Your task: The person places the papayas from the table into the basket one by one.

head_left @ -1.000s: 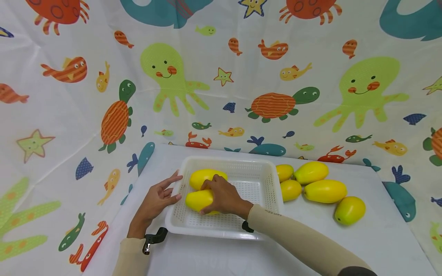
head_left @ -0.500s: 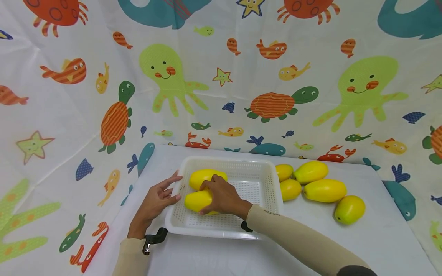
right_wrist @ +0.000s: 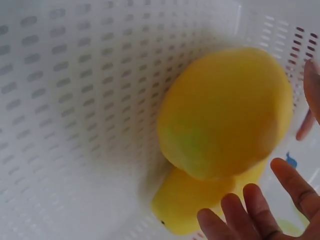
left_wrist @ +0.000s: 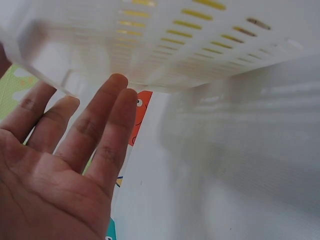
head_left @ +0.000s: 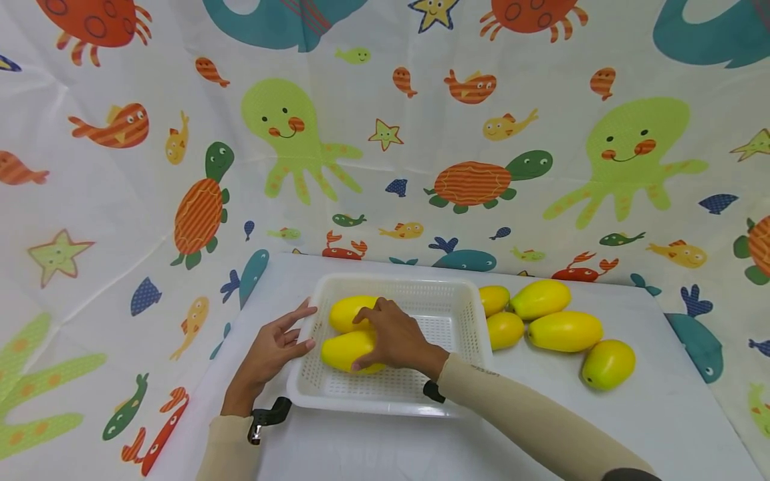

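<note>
A white perforated plastic basket point(head_left: 385, 408) holds two yellow papaya-like fruits side by side at its left end. The front fruit point(head_left: 343, 351) shows large in the right wrist view, with a greenish patch; the back fruit point(head_left: 345, 314) lies partly behind it. My right hand point(head_left: 398, 337) is arched over their right ends, thumb by the front fruit. In the right wrist view its fingers point(right_wrist: 260, 210) are spread, with no grip visible. At the basket's left side, my left hand point(head_left: 272, 351) keeps its loosely extended fingers against the rim; its fingertips point(left_wrist: 117, 80) are by the wall.
Right of the basket, several more yellow fruits lie on the white table point(head_left: 541, 407): one elongated fruit point(head_left: 565, 331) and a greenish-tipped one point(head_left: 609, 365) among them. A sea-animal patterned sheet point(head_left: 385, 194) rises behind and along the left.
My right hand has loosened from the front fruit and shifted slightly right, leaving more of that fruit visible. The left hand and basket have stayed put.
</note>
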Tool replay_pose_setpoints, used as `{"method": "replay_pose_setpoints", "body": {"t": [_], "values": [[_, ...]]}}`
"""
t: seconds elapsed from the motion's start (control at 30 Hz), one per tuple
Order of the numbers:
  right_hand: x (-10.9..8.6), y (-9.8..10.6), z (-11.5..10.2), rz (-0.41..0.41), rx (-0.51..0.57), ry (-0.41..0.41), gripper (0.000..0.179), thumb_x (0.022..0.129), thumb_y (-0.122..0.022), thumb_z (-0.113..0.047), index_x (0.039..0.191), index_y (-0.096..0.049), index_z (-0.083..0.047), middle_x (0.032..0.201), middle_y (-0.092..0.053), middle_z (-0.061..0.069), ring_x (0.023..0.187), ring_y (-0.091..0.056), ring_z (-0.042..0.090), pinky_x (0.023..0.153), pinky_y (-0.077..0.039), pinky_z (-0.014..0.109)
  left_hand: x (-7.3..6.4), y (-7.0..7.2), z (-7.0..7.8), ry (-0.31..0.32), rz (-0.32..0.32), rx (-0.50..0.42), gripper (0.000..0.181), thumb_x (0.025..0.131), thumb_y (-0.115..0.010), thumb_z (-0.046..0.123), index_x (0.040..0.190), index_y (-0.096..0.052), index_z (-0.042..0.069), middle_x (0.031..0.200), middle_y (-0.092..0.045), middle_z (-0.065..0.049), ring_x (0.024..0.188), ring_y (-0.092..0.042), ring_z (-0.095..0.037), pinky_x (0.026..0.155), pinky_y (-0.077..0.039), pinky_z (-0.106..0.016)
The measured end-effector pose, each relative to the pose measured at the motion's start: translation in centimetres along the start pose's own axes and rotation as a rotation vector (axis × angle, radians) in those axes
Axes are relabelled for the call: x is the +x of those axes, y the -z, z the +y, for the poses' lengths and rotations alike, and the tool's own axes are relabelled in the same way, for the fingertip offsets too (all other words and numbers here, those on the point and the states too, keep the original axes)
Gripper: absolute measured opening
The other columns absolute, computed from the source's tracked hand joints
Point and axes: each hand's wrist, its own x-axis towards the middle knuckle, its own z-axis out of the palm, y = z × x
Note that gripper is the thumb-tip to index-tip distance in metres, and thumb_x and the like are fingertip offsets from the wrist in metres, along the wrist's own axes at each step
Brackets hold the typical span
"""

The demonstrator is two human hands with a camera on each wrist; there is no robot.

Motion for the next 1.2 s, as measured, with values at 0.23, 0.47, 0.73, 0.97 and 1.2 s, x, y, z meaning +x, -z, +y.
{"method": "replay_pose_setpoints", "body": {"t": [0.23,0.47,0.73,0.97,1.2], "values": [[-0.5,2.1,-0.3,0.033,0.051,-0.023,0.083,0.066,-0.097,-0.058,0.138,-0.068,-0.029,0.121,-0.060,0.005,0.102,-0.053,0.016,0.082,-0.057,0.030,-0.1,0.0,0.1,0.013,0.010,0.008,0.069,0.096,-0.080,0.023,0.158,-0.052,0.028,0.177,-0.022,0.015,0.144,-0.058,-0.032,0.096,-0.064,-0.038],[-1.0,4.3,-0.3,0.065,0.130,-0.026,0.083,0.067,-0.099,-0.051,0.140,-0.067,-0.027,0.126,-0.060,0.010,0.109,-0.055,0.022,0.089,-0.057,0.040,-0.2,0.0,-0.1,0.004,0.011,-0.002,0.068,0.097,-0.079,0.021,0.158,-0.051,0.028,0.176,-0.023,0.017,0.141,-0.061,-0.028,0.095,-0.064,-0.040],[-2.0,6.7,0.4,0.159,0.156,-0.003,0.084,0.067,-0.100,-0.048,0.141,-0.067,-0.032,0.128,-0.059,0.004,0.119,-0.057,0.025,0.100,-0.059,0.049,0.0,0.1,-0.2,0.000,0.002,-0.008,0.068,0.097,-0.079,0.021,0.158,-0.051,0.028,0.176,-0.023,0.017,0.140,-0.062,-0.029,0.093,-0.065,-0.041],[-3.2,9.2,1.8,0.279,0.192,0.080,0.085,0.068,-0.100,-0.047,0.144,-0.065,-0.032,0.127,-0.058,0.000,0.118,-0.057,0.024,0.102,-0.059,0.049,0.0,0.1,-0.1,-0.013,-0.004,-0.022,0.068,0.097,-0.078,0.019,0.159,-0.050,0.026,0.177,-0.023,0.015,0.140,-0.061,-0.032,0.093,-0.065,-0.041],[-4.8,11.5,3.7,0.380,0.271,0.166,0.089,0.068,-0.100,-0.045,0.148,-0.062,-0.032,0.134,-0.058,0.001,0.120,-0.058,0.023,0.101,-0.060,0.047,0.0,0.1,-0.2,-0.016,0.000,-0.012,0.069,0.097,-0.079,0.020,0.159,-0.050,0.028,0.177,-0.023,0.015,0.138,-0.063,-0.031,0.092,-0.065,-0.040]]}}
